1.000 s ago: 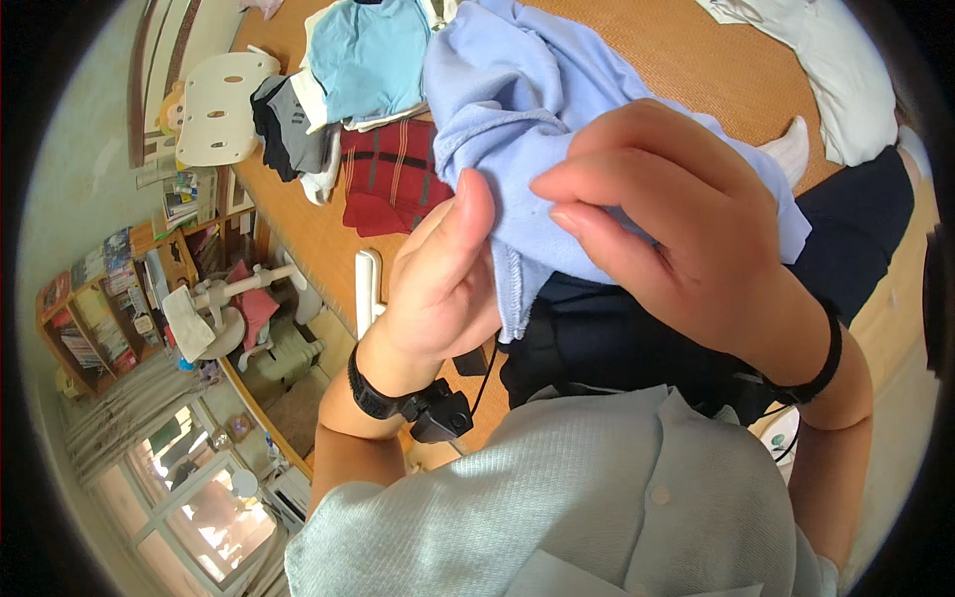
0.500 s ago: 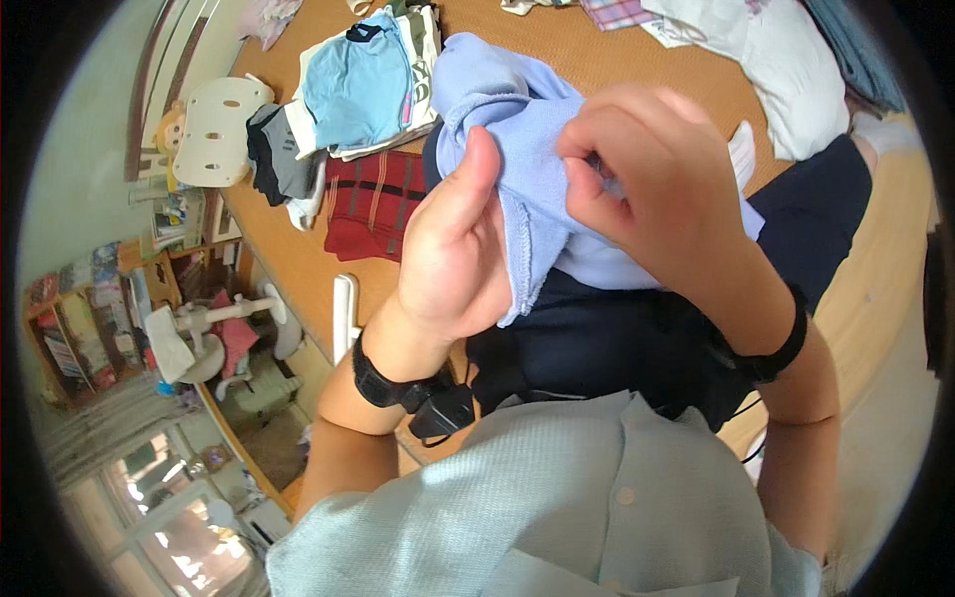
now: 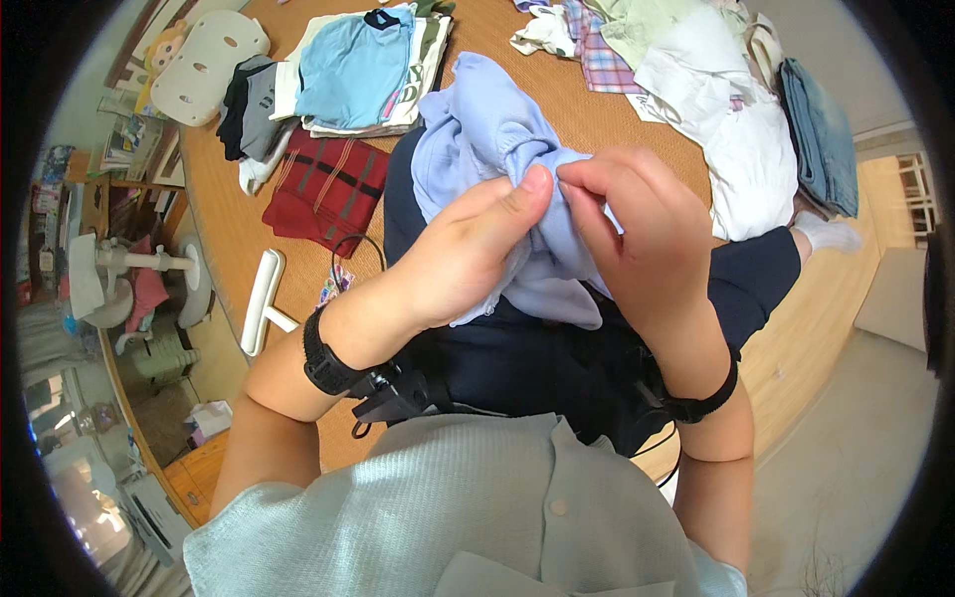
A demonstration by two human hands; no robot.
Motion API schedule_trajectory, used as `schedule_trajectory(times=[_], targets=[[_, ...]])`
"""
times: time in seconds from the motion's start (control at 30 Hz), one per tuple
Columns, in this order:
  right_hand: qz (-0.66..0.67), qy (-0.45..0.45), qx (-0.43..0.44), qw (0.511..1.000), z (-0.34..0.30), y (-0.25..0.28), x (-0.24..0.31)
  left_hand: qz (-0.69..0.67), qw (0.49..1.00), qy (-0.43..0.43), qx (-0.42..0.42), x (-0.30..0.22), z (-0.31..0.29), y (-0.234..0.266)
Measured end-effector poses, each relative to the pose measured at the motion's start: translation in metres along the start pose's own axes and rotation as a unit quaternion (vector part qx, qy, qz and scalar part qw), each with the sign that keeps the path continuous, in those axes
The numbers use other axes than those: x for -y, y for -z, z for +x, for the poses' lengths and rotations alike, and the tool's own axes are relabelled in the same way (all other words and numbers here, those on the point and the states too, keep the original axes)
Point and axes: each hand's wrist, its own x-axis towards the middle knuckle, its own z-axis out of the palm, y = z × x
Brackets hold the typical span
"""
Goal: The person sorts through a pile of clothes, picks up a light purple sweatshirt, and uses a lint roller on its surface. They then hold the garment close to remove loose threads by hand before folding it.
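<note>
Hands are closed together on a light blue garment [image 3: 497, 149], which is held up over the person's lap, in the middle of the scene. The left hand [image 3: 468, 254] is clamped on the cloth with the thumb pressed on a bunched fold, and the right hand [image 3: 637, 224] is pinched on the same fold, so the fingertips of both nearly touch. The far part of the garment hangs down toward the woven floor mat [image 3: 587, 109]. A black strap is worn on each wrist. Far to the left, a folded stack with a blue shirt [image 3: 348, 65] on top is laid, and just near it a dark red plaid cloth [image 3: 323, 189] is seen. Far to the right, a loose pile of clothes [image 3: 716, 90] is placed, with folded jeans [image 3: 821, 129] beside it. A white roller handle [image 3: 264, 298] lies at the left.
</note>
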Motion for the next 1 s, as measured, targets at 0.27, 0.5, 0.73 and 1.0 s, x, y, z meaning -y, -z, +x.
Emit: schedule_trajectory(times=[0.27, 0.5, 0.73, 1.0], targets=[[-0.065, -0.092, 0.036, 0.993, -0.002, 0.011, -0.007, 0.010, 0.999, 0.038, 0.018, -0.002, -0.002, -0.002], [0.078, -0.101, 0.019, 0.992, 0.000, 0.011, 0.005, -0.090, 0.995, 0.043, 0.016, -0.009, -0.005, -0.001], [-0.047, 0.001, 0.020, 0.999, -0.002, 0.006, 0.001, -0.149, 0.987, 0.044, -0.027, -0.008, -0.003, -0.002], [-0.116, 0.039, 0.021, 0.992, 0.006, 0.005, -0.005, -0.172, 0.983, 0.050, -0.032, -0.005, 0.000, 0.001]])
